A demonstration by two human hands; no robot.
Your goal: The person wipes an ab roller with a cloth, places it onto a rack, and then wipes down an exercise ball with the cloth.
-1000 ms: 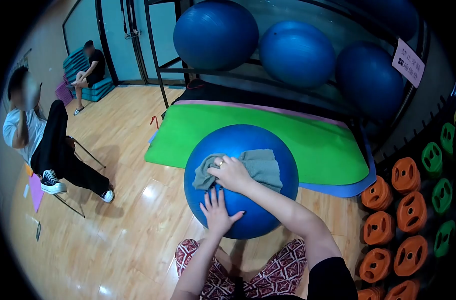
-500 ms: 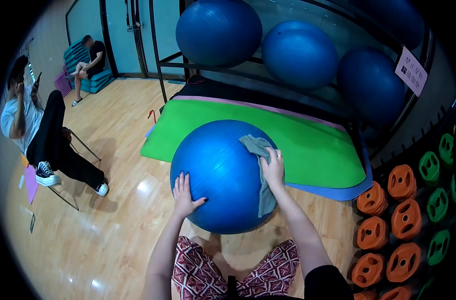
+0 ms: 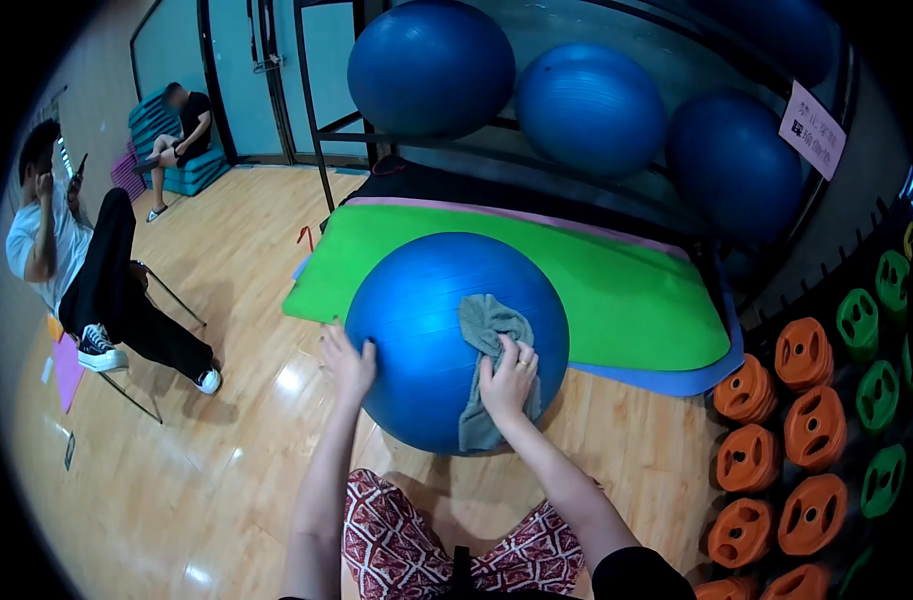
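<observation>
A large blue exercise ball [image 3: 407, 290] sits on the floor in front of my knees, by the near edge of a green mat. My right hand [image 3: 511, 382] presses a crumpled grey-green cloth [image 3: 485, 318] against the ball's front right, fingers bent over it. Part of the cloth hangs down the ball below the hand. At the ball's left edge is my left hand [image 3: 347, 365], fingers apart and holding nothing; whether it touches the ball I cannot tell.
Behind the ball lies the green mat [image 3: 637, 310], with a rack of blue balls [image 3: 432, 70] beyond. Orange weight plates [image 3: 815, 425] and green ones [image 3: 878, 395] stand at right. One person [image 3: 62, 230] sits on a chair at left; another person [image 3: 192, 125] sits on stacked teal blocks.
My right hand has moved the cloth left across the ball, from its right side toward the front. My left hand has slid left to the ball's edge.
</observation>
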